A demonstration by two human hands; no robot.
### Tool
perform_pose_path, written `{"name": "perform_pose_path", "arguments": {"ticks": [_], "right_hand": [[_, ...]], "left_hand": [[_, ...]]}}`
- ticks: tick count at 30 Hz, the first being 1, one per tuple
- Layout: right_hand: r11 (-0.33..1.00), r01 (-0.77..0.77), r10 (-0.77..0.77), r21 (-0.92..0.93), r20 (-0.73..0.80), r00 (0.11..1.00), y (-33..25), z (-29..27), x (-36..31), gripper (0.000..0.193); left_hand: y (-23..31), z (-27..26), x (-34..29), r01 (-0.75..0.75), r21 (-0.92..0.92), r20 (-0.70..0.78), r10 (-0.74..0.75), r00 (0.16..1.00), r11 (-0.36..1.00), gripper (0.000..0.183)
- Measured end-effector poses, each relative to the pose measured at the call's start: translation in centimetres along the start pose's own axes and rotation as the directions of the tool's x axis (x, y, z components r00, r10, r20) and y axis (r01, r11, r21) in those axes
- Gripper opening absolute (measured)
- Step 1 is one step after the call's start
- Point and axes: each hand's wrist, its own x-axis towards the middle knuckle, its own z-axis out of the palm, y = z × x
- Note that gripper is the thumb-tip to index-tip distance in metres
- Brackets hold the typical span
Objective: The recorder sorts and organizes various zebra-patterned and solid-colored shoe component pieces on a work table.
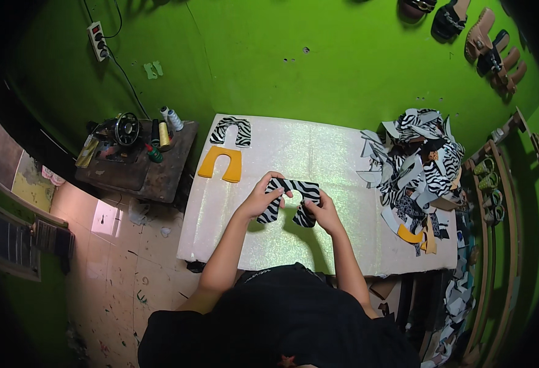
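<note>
Between my two hands is a zebra-striped U-shaped cutout point(294, 186), lifted above the table with its gap toward me. My left hand point(264, 197) pinches its left arm, thumb on top. The right arm of the cutout is gripped by my right hand point(323, 211), its thumb also on the face. Whether the piece is one layer or several, I cannot tell. At the table's far left corner lie zebra-striped cutouts point(240, 132) of the same shape. Just nearer to me is a stack of yellow U-shaped cutouts point(231, 161).
The shimmering white table point(220, 245) carries a heap of zebra and white scraps point(425, 159) at its right, with yellow offcuts point(409, 235) in front. A sewing machine point(125, 130) and thread spools point(164, 134) stand on a dark table to the left. Sandals hang on the right wall.
</note>
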Motion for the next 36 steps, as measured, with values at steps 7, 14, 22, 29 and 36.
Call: {"name": "perform_pose_path", "arguments": {"ticks": [7,14,22,29,36], "right_hand": [[0.959,-0.164,0.205,-0.232,0.162,0.965,0.8,1.7,4.2,0.024],[0.975,-0.049,0.065,-0.218,0.065,0.996,5.0,3.7,13.5,0.010],[0.952,-0.063,0.034,-0.301,-0.100,0.994,6.7,10.3,24.2,0.017],[0.861,0.009,-0.146,-0.508,-0.230,0.962,8.2,14.6,31.9,0.027],[0.847,0.046,-0.189,-0.529,-0.220,0.957,9.2,16.7,33.5,0.031]], "left_hand": [[-1.4,-4.7,0.7,0.030,-0.089,-0.172,-0.045,0.984,0.996,0.025],[-2.6,-10.4,2.0,0.116,-0.247,-0.209,-0.170,0.963,0.962,0.031],[-2.6,-20.0,8.5,0.146,0.069,-0.626,-0.071,0.777,0.987,0.038],[-5.7,-27.6,15.4,0.120,0.136,-0.720,0.015,0.694,0.983,0.034],[-7.5,-31.2,16.5,0.435,0.625,-0.739,0.311,0.598,0.649,0.026]]}}
